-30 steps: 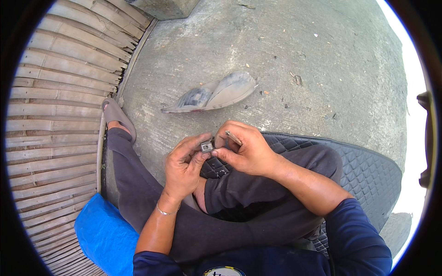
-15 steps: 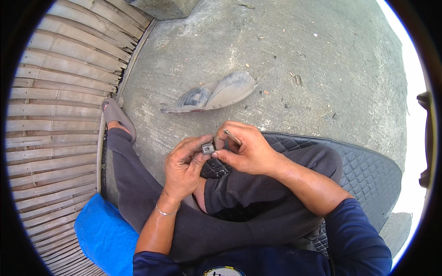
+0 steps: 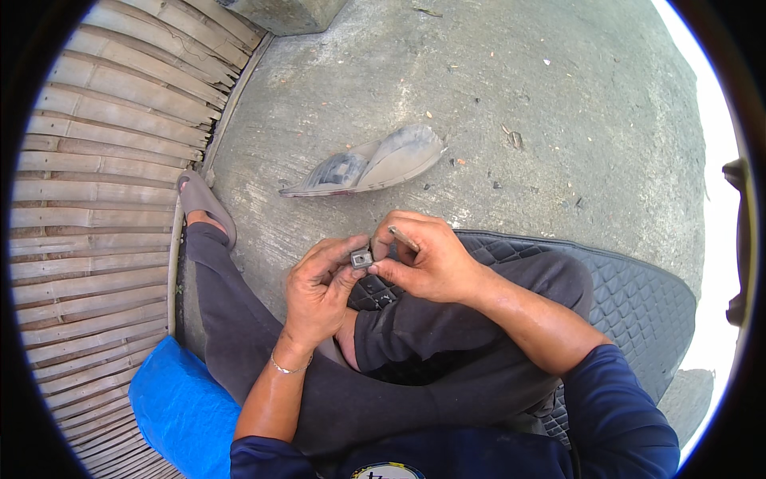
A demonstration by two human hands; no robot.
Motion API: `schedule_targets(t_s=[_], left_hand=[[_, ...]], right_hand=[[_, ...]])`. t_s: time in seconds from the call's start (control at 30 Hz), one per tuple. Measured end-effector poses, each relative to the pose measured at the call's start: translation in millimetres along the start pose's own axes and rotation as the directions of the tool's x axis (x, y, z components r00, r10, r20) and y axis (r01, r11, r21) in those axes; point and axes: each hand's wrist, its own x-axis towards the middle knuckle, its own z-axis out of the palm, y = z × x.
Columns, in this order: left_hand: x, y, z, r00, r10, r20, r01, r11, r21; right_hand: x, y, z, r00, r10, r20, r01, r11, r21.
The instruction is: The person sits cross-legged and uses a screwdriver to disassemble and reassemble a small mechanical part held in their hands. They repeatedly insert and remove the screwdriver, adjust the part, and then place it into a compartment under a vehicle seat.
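Between its thumb and fingertips my left hand [image 3: 317, 289] pinches a small grey block-like part [image 3: 361, 259] with a dark round hole in its square face. My right hand [image 3: 431, 259] is closed around a thin, light-brown rod-like tool [image 3: 404, 238], one end of which sticks out above the curled fingers. Its thumb and fingertips also touch the right side of the small part. The tool's other end is hidden in the hand, so its kind does not show. Both hands meet above my folded leg, and their fingertips look dirty.
A dusty, curved dark plastic panel [image 3: 367, 166] lies on the concrete floor [image 3: 574, 128] ahead. Under me is a black quilted mat [image 3: 638, 307]. A bamboo-slat wall [image 3: 104, 215] runs along the left, with a blue sack [image 3: 179, 407] beside it. A concrete block [image 3: 291, 12] stands far left.
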Motion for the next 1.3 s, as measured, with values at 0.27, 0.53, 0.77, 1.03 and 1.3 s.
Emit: schedule_targets(t_s=[0.27,0.53,0.77,1.03,1.3], left_hand=[[-2,-6,1,0.999,0.039,0.02,-0.038,0.999,-0.024],[-5,-7,9,0.999,-0.02,-0.028,0.014,0.98,-0.197],[-9,-6,12,0.992,-0.12,-0.032,0.104,0.941,-0.324],[-12,-11,19,0.986,-0.151,-0.073,0.101,0.881,-0.462],[-6,-20,9,0.999,-0.019,-0.047,-0.002,0.915,-0.403]], right_hand=[[0,3,-2,0.999,-0.024,0.028,0.024,1.0,-0.015],[-2,5,4,0.999,0.019,0.045,-0.024,0.992,0.121],[-5,10,8,0.996,0.007,0.085,-0.014,0.997,0.082],[-11,19,22,0.983,0.111,0.144,-0.16,0.907,0.39],[-9,13,14,0.943,0.188,0.274,-0.221,0.97,0.096]])
